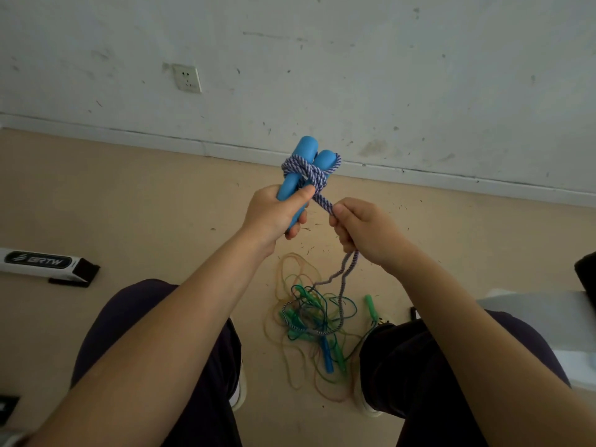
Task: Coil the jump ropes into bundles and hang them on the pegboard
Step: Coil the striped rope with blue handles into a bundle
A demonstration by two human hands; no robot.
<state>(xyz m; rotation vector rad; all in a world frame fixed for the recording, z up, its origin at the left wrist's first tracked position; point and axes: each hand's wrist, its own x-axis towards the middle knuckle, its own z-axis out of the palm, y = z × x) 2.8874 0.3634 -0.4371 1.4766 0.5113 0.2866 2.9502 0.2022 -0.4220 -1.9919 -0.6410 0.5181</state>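
Note:
My left hand [277, 211] grips two blue jump-rope handles [301, 158] held side by side and pointing up. A purple-and-white braided rope [306, 171] is wound around them in several turns, and my left thumb presses on the wraps. My right hand [361, 229] grips the same rope just below the handles, pulling it taut. The rest of the rope hangs doubled from my right fist down to the floor. A tangled pile of other jump ropes [317, 321], with green and blue handles and thin yellow, green and blue cords, lies on the floor between my feet.
A beige floor meets a scuffed white wall with a socket [187, 78]. A white-and-black box [42, 264] lies at the left. A pale surface [548, 311] and a dark object [587, 272] sit at the right edge. My dark-trousered legs flank the pile. No pegboard is in view.

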